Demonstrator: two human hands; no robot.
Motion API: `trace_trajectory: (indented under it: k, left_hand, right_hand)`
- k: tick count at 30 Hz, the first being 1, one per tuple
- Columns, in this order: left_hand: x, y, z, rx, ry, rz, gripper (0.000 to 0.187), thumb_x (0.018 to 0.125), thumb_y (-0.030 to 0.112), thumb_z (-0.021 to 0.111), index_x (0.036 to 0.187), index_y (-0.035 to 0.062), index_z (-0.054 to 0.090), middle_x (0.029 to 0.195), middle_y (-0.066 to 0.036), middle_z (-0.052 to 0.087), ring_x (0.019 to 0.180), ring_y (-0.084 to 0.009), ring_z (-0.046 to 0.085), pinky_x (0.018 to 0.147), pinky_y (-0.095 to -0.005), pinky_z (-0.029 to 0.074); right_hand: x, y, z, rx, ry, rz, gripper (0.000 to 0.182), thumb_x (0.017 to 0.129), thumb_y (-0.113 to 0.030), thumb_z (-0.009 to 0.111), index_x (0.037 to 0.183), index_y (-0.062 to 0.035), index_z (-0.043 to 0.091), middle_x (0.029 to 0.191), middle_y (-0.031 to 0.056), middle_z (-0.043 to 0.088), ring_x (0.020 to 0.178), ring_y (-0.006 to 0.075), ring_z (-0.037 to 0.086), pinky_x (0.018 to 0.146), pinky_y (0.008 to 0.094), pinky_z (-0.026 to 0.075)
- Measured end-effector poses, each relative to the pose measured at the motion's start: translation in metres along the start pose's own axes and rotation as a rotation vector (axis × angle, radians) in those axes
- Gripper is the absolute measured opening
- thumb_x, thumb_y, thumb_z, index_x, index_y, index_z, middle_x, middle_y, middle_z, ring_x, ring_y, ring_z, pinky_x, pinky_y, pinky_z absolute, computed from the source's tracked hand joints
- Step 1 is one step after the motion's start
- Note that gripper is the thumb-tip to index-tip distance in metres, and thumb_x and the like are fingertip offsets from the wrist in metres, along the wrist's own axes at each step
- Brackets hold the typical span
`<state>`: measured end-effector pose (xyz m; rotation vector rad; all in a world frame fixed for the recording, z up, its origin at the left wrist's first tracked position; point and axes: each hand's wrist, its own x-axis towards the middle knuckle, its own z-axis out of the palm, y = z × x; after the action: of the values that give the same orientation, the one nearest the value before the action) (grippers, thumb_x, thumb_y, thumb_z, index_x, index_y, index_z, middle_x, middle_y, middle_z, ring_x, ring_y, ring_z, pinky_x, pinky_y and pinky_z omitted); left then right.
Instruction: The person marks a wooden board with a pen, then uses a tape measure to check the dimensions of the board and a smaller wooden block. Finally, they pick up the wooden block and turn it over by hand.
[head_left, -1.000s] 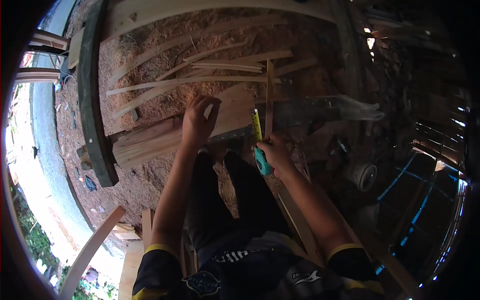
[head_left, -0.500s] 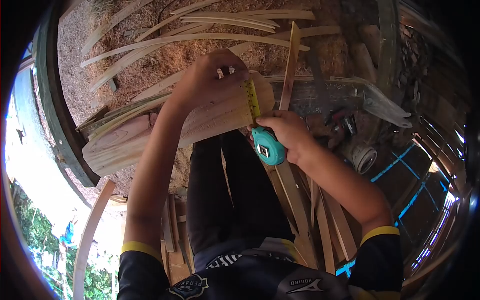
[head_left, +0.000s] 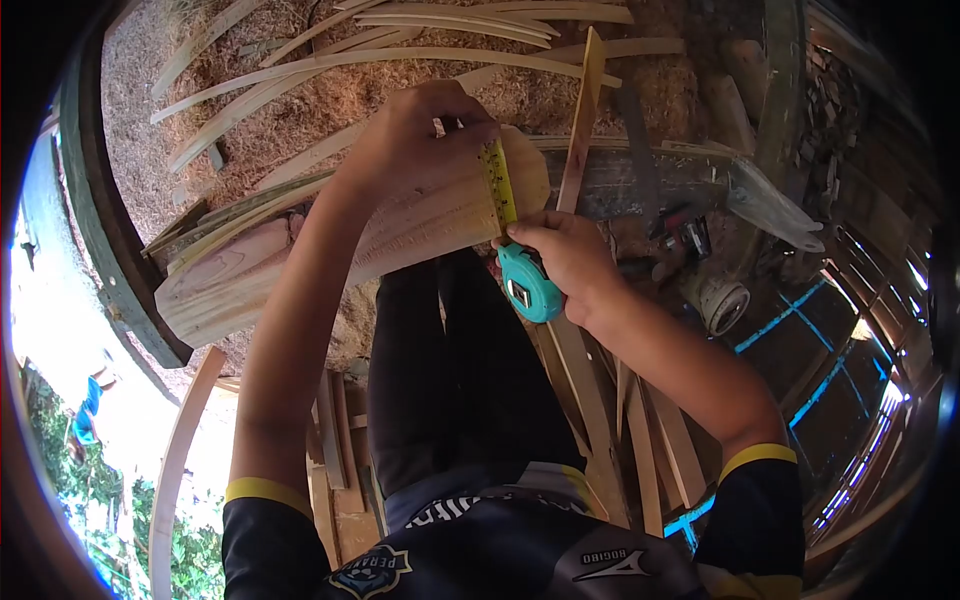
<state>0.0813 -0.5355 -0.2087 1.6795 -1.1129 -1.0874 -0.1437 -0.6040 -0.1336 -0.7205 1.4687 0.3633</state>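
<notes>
A wide pale wooden board [head_left: 400,228] with a rounded right end lies across in front of my legs. My left hand [head_left: 430,130] is closed at the board's far edge, its fingertips pinching the free end of a yellow tape blade [head_left: 498,186]. The blade runs across the board near its rounded end. At the near edge, my right hand [head_left: 568,258] grips the teal tape measure case [head_left: 530,284], with the thumb by the blade's mouth. Part of the case is hidden behind the fingers.
Thin curved wooden strips [head_left: 400,62] lie on the shavings-covered ground beyond the board. One narrow upright-looking strip [head_left: 580,125] stands by its right end. A red-and-black power tool [head_left: 686,232] and a pale container [head_left: 722,302] are at right. Wooden strips [head_left: 645,440] lie beside my legs.
The camera view has shifted slightly. Both hands keep their grips, and the blade still spans the board near its rounded end.
</notes>
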Motion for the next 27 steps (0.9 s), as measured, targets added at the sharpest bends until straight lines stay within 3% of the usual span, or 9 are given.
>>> trace_trajectory:
  k: [4, 6, 9, 12, 15, 18, 22, 24, 27]
  left_hand:
    - [0.000, -0.003, 0.005, -0.011, 0.020, -0.063, 0.023, 0.091, 0.025, 0.081, 0.101, 0.0045, 0.081, 0.091, -0.010, 0.076, 0.084, -0.0238, 0.073, 0.080, -0.0370, 0.058]
    - [0.000, -0.005, 0.005, 0.000, -0.001, -0.049, 0.022, 0.094, 0.026, 0.079, 0.101, 0.0051, 0.081, 0.091, -0.005, 0.073, 0.083, -0.0150, 0.070, 0.073, -0.0314, 0.052]
    - [0.001, -0.007, 0.006, 0.008, 0.014, -0.015, 0.022, 0.094, 0.027, 0.079, 0.098, 0.0054, 0.080, 0.090, -0.004, 0.073, 0.083, -0.0148, 0.070, 0.073, -0.0317, 0.052]
    - [0.000, -0.006, 0.007, 0.039, 0.019, -0.006, 0.021, 0.094, 0.027, 0.079, 0.097, 0.0056, 0.079, 0.089, -0.003, 0.073, 0.082, -0.0145, 0.069, 0.073, -0.0315, 0.051]
    - [0.002, -0.003, 0.003, 0.054, 0.006, 0.000, 0.023, 0.091, 0.024, 0.081, 0.098, 0.0023, 0.079, 0.088, -0.010, 0.076, 0.084, -0.0230, 0.075, 0.080, -0.0370, 0.059]
    - [0.001, -0.002, 0.004, 0.035, 0.005, -0.009, 0.023, 0.091, 0.024, 0.081, 0.097, 0.0023, 0.079, 0.089, -0.010, 0.076, 0.085, -0.0233, 0.075, 0.080, -0.0374, 0.059]
    - [-0.001, -0.006, 0.006, 0.061, 0.013, 0.020, 0.020, 0.095, 0.026, 0.078, 0.098, 0.0056, 0.078, 0.088, -0.004, 0.072, 0.082, -0.0152, 0.068, 0.073, -0.0324, 0.051]
    - [-0.001, -0.004, 0.006, 0.079, 0.010, 0.002, 0.021, 0.095, 0.026, 0.078, 0.098, 0.0057, 0.077, 0.089, -0.004, 0.073, 0.083, -0.0158, 0.068, 0.075, -0.0332, 0.052]
    - [0.000, -0.006, 0.007, 0.089, 0.010, 0.028, 0.021, 0.095, 0.027, 0.078, 0.098, 0.0056, 0.077, 0.090, -0.004, 0.073, 0.082, -0.0157, 0.068, 0.076, -0.0333, 0.052]
  right_hand:
    - [-0.001, 0.002, 0.000, 0.003, -0.008, 0.009, 0.015, 0.101, -0.011, 0.069, 0.107, 0.0033, 0.070, 0.098, 0.0135, 0.078, 0.084, 0.0194, 0.076, 0.079, 0.0336, 0.062]
    - [0.000, 0.005, -0.001, -0.023, -0.002, -0.044, 0.013, 0.100, -0.011, 0.069, 0.103, 0.0016, 0.066, 0.103, 0.0156, 0.078, 0.084, 0.0204, 0.076, 0.079, 0.0339, 0.062]
    - [-0.004, 0.010, -0.001, -0.132, 0.109, -0.132, 0.021, 0.098, -0.017, 0.072, 0.104, 0.0003, 0.062, 0.090, 0.0079, 0.067, 0.078, 0.0129, 0.066, 0.069, 0.0323, 0.055]
    - [0.003, 0.023, -0.005, -0.019, 0.094, -0.187, 0.026, 0.097, -0.018, 0.073, 0.107, -0.0026, 0.054, 0.090, 0.0069, 0.064, 0.079, 0.0124, 0.063, 0.069, 0.0326, 0.054]
    - [0.007, 0.028, -0.010, 0.076, 0.013, -0.219, 0.030, 0.098, -0.017, 0.073, 0.112, -0.0032, 0.050, 0.093, 0.0086, 0.066, 0.079, 0.0117, 0.064, 0.070, 0.0311, 0.054]
    - [-0.001, 0.031, -0.009, 0.111, -0.051, -0.254, 0.031, 0.099, -0.018, 0.071, 0.113, -0.0035, 0.048, 0.097, 0.0108, 0.067, 0.081, 0.0115, 0.066, 0.070, 0.0298, 0.055]
    - [0.006, 0.045, -0.012, 0.193, -0.103, -0.262, 0.032, 0.100, -0.018, 0.070, 0.115, -0.0038, 0.046, 0.103, 0.0138, 0.069, 0.084, 0.0122, 0.068, 0.070, 0.0298, 0.057]
    - [0.007, 0.047, -0.014, 0.283, -0.172, -0.226, 0.030, 0.101, -0.017, 0.069, 0.118, -0.0060, 0.047, 0.109, 0.0187, 0.070, 0.094, 0.0260, 0.074, 0.080, 0.0391, 0.062]
    - [0.001, 0.049, -0.014, 0.303, -0.265, -0.262, 0.037, 0.102, -0.023, 0.070, 0.123, -0.0087, 0.043, 0.112, 0.0185, 0.069, 0.099, 0.0271, 0.074, 0.083, 0.0406, 0.062]
